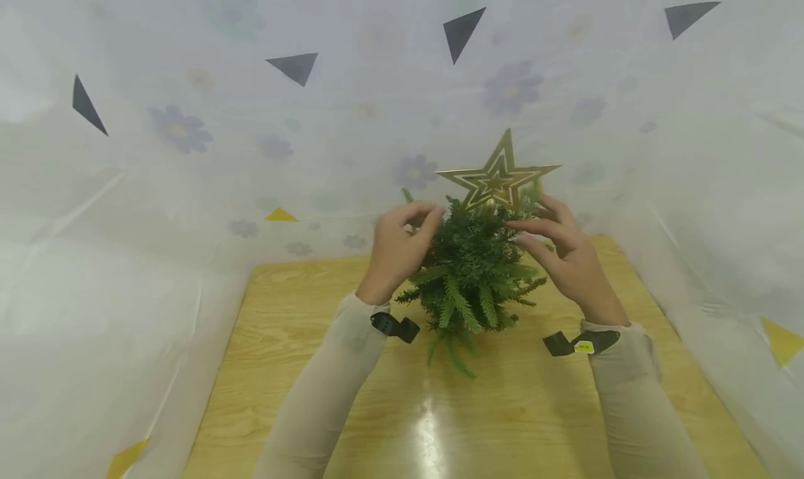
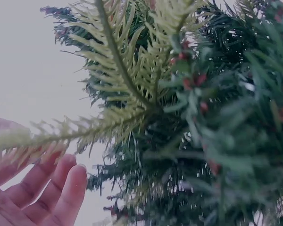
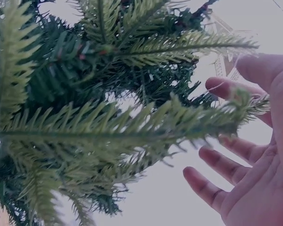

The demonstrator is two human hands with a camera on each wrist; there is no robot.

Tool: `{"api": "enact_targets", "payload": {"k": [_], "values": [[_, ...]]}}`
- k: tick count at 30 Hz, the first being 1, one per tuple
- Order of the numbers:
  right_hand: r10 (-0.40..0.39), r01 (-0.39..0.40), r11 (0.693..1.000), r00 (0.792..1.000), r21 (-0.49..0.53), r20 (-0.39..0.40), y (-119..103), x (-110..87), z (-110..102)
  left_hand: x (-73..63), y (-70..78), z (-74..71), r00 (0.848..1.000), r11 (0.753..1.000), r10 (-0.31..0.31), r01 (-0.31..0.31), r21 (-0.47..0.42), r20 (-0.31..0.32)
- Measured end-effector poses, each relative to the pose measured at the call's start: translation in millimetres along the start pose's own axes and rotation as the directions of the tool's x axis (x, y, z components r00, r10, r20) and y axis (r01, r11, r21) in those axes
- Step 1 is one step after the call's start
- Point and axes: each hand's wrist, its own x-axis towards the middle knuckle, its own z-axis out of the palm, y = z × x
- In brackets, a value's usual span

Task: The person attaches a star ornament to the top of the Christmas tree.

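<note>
A small artificial Christmas tree [image 1: 477, 269] stands on the table, with dark green needles and lighter green sprigs. A gold star [image 1: 496, 179] with cut-out outlines sits at its top. On the tree's left side, near the top, my left hand [image 1: 405, 245] has loosely bent fingers, and a light sprig [image 2: 70, 134] passes across it in the left wrist view. My right hand [image 1: 568, 255] is at the upper right of the tree, beside the star, its fingers spread. In the right wrist view a thin pale thread [image 3: 219, 87] runs near the thumb and index fingertip.
The wooden table [image 1: 301, 367] lies under both forearms. White sheeting [image 1: 352, 116] with flower prints and dark triangles rises behind and at both sides. Black straps [image 1: 396, 327] with small camera mounts are on both wrists.
</note>
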Motion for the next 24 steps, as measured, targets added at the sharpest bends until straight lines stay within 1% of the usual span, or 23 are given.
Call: {"api": "enact_targets", "payload": {"k": [5,10,12,17,20,22,24], "values": [[-0.065,0.067,0.997,0.997,0.039,-0.046,3,-3.4,-1,-7.5,-6.6,-6.8,0.996,0.999,0.04,-0.041,-0.015,-0.081],[-0.131,0.139,0.988,0.984,0.061,-0.122,9,-5.9,-2,-14.1,-14.1,-10.4,0.987,0.997,0.074,-0.079,-0.027,-0.145],[-0.147,0.158,0.985,0.978,0.068,-0.147,11,-6.8,-1,-16.9,-17.8,-11.0,0.983,0.995,0.081,-0.09,-0.048,-0.165],[-0.167,0.194,0.971,0.969,0.14,-0.182,15,-10.0,1,-25.3,-29.3,-11.2,0.975,0.99,0.09,-0.109,-0.085,-0.202],[-0.157,0.189,0.968,0.97,0.164,-0.188,16,-12.7,1,-32.3,-36.7,-12.7,0.973,0.991,0.08,-0.101,-0.086,-0.214],[-0.15,0.178,0.973,0.971,0.144,-0.186,16,-14.2,0,-38.0,-41.7,-15.1,0.974,0.992,0.057,-0.08,-0.098,-0.221],[-0.14,0.163,0.98,0.972,0.113,-0.187,18,-15.9,0,-44.3,-46.2,-18.4,0.973,0.994,0.02,-0.044,-0.099,-0.229]]}}
